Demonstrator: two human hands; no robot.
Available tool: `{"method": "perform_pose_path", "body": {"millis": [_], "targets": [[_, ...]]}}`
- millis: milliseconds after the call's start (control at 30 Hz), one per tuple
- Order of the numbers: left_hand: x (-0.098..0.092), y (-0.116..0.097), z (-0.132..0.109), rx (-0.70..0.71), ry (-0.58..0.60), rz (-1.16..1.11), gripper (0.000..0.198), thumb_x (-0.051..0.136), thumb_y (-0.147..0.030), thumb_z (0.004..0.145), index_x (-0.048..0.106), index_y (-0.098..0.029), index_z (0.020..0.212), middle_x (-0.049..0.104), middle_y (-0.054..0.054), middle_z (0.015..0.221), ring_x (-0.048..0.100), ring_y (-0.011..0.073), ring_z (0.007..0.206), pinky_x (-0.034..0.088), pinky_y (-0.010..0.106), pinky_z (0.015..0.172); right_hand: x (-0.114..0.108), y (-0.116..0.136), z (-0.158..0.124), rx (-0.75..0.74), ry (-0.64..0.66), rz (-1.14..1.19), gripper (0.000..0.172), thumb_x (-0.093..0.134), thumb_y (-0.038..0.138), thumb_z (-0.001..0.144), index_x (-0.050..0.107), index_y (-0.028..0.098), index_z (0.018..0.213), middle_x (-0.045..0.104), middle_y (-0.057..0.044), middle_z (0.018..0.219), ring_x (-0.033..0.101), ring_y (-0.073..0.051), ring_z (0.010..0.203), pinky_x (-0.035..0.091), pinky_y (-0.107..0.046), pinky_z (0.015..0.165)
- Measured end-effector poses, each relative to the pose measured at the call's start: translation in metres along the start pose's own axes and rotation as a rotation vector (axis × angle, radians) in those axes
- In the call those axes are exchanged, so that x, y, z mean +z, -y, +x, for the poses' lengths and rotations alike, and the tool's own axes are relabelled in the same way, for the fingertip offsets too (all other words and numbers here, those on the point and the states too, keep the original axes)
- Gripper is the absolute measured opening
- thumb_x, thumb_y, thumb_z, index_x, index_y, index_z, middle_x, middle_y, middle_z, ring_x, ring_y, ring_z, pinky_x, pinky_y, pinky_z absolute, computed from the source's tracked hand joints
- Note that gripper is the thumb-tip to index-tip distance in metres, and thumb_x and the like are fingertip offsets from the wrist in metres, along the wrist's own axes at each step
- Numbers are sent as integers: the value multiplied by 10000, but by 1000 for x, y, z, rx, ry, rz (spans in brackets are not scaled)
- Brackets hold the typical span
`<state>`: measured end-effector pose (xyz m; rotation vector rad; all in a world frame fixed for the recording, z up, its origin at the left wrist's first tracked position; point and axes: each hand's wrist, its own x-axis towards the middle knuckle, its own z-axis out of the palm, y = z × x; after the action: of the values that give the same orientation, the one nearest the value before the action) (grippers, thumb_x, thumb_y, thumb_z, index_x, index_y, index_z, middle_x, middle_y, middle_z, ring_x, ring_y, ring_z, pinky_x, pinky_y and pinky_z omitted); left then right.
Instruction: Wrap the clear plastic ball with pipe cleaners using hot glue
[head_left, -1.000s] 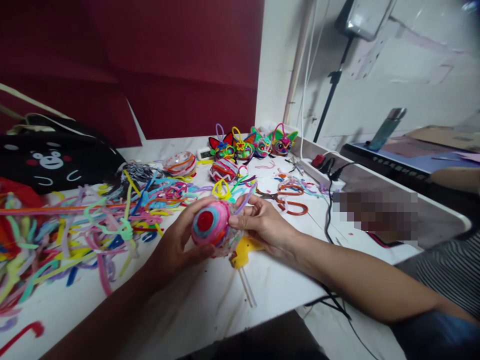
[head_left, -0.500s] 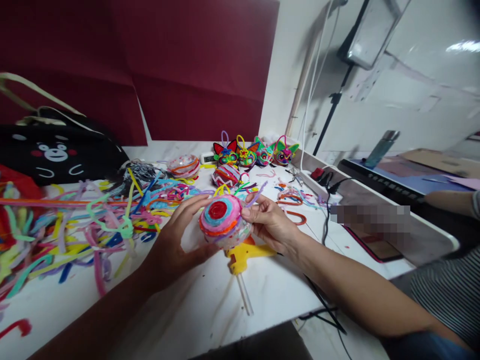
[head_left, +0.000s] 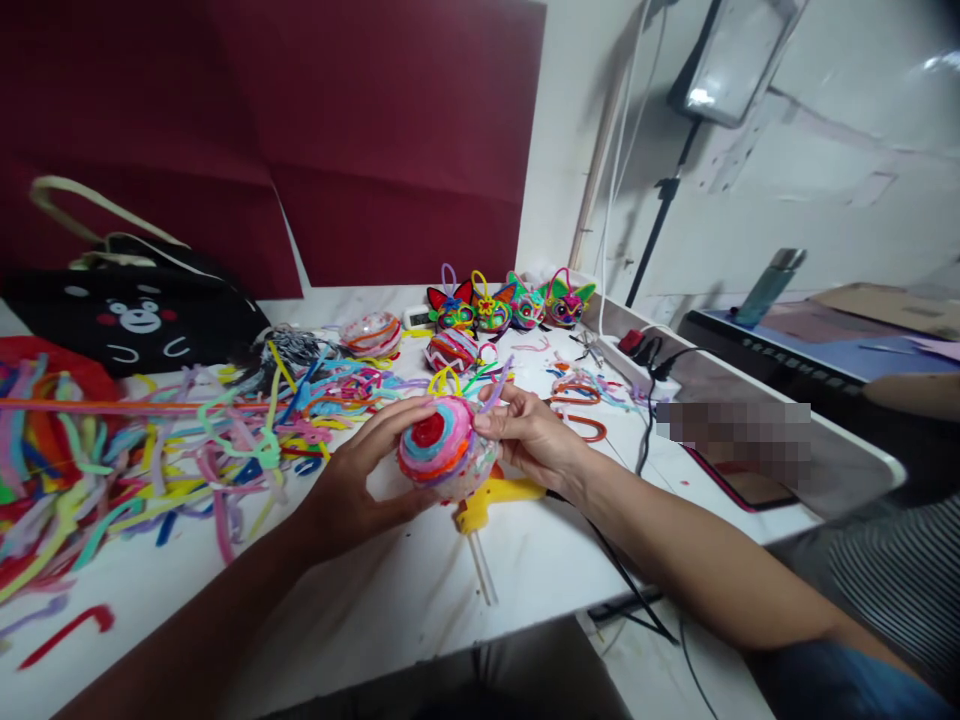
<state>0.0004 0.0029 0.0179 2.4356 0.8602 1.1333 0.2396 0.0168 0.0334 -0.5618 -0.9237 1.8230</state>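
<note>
My left hand (head_left: 360,480) is closed round the side of a clear ball (head_left: 442,450), thumb below and fingers above. Rings of fuzzy pipe cleaner coil over the ball: red in the centre, then blue, pink and orange, with bare clear plastic lower down. A purple pipe cleaner (head_left: 495,385) sticks up from my right hand (head_left: 536,435), pinched between thumb and fingers at the ball's right edge. Behind the ball, partly covered, a yellow glue gun (head_left: 510,490) lies on the white table with a clear glue stick (head_left: 484,570) pointing towards me.
Loose pipe cleaners (head_left: 225,450) are heaped at the left, before a black bag (head_left: 142,320). Several finished eared heads (head_left: 491,305) and two partly wrapped balls (head_left: 454,350) stand at the back. A power strip (head_left: 637,365), black cable and phone (head_left: 739,480) are at the right.
The ball has turned a little, so its red centre now faces further left. The purple pipe cleaner stands more upright. My view has shifted slightly.
</note>
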Motion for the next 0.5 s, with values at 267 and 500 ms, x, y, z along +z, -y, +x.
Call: {"method": "perform_pose_path", "body": {"millis": [267, 500], "targets": [[-5, 2, 3, 9, -2, -31, 636, 809, -346, 861, 590, -294, 1456, 604, 128, 1494, 563, 333, 1393, 473, 447, 1170, -12, 0, 5, -15, 30, 24, 567, 1013, 153, 543, 594, 185, 923, 780, 19, 740, 765, -152, 658, 660, -243, 655], [-13, -6, 16, 16, 36, 33, 612, 820, -389, 843, 640, -284, 1418, 636, 132, 1468, 596, 345, 1360, 498, 458, 1145, -15, 9, 7, -17, 36, 78, 568, 1002, 103, 549, 619, 159, 966, 790, -1, 757, 766, -146, 650, 659, -226, 650]]}}
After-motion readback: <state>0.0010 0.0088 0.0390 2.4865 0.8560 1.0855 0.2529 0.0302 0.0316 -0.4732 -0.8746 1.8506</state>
